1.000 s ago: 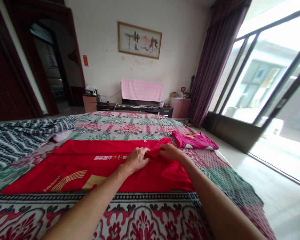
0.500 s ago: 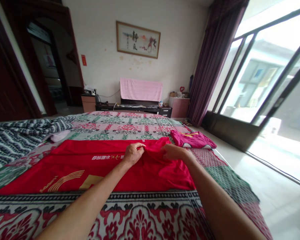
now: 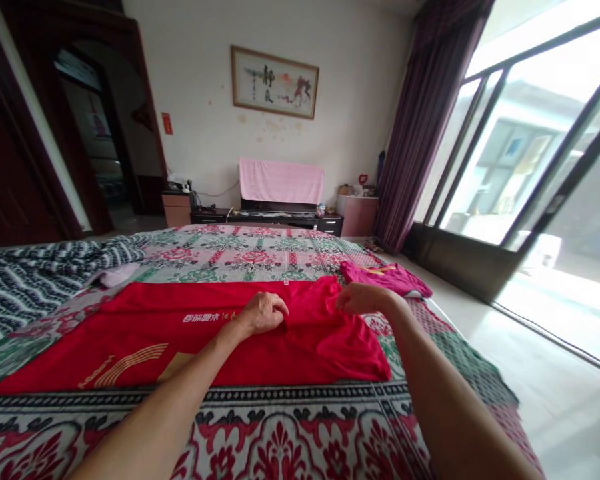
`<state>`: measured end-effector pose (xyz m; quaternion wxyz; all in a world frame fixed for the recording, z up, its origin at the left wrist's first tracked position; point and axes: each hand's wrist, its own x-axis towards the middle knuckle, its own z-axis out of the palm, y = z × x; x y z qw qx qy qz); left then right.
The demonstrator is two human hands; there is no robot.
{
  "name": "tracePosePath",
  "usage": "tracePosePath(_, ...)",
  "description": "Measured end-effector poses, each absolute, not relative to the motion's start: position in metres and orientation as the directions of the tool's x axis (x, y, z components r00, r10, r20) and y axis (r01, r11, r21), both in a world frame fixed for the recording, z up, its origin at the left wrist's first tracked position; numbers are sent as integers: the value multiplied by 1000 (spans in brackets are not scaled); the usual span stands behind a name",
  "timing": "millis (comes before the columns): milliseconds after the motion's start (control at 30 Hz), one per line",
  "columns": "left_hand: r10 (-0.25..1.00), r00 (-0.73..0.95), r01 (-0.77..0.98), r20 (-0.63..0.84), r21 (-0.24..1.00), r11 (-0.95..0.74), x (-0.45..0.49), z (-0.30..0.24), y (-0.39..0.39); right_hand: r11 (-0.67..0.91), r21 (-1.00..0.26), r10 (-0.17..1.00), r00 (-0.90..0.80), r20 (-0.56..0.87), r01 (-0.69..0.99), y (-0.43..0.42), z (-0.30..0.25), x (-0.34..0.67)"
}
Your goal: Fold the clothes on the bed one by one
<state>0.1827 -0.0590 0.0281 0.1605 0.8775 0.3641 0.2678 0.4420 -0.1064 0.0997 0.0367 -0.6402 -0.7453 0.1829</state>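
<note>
A red T-shirt point(image 3: 260, 357) with gold and white print lies spread long and narrow across the patterned bed cover, its right part creased. My left hand point(image 3: 264, 312) rests on the middle of the shirt with its fingers curled down into the cloth. At the shirt's right end, my right hand point(image 3: 357, 298) has its fingers bent together on the cloth edge; the fingertips are partly hidden. Just beyond the right hand lies a folded magenta garment point(image 3: 385, 277) with a yellow mark.
The bed cover point(image 3: 280, 433) has red, green and white patterns. To the left is a heaped black-and-white striped cloth point(image 3: 40, 280). A low cabinet point(image 3: 330, 225) and a pink cloth point(image 3: 281, 180) stand past the bed's far edge. Glass doors point(image 3: 540, 153) are at right.
My right hand has shifted right, toward the shirt's outer edge. My left hand has moved slightly left and down, and the raised fold between the hands lies flatter.
</note>
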Motion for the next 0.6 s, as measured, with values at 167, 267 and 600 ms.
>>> tracePosePath(167, 721, 549, 560, 422, 454, -693, 183, 30, -59, -62, -338, 941, -57, -333, 939, -108, 100, 449)
tracePosePath(267, 701, 548, 551, 456, 434, -713, 186, 29, -62, -149, -360, 920, -4, -391, 921, -107, 99, 447)
tracePosePath(600, 635, 540, 567, 553, 319, -759, 191, 10, -59, -199, -313, 947, 100, -306, 929, -103, 83, 422)
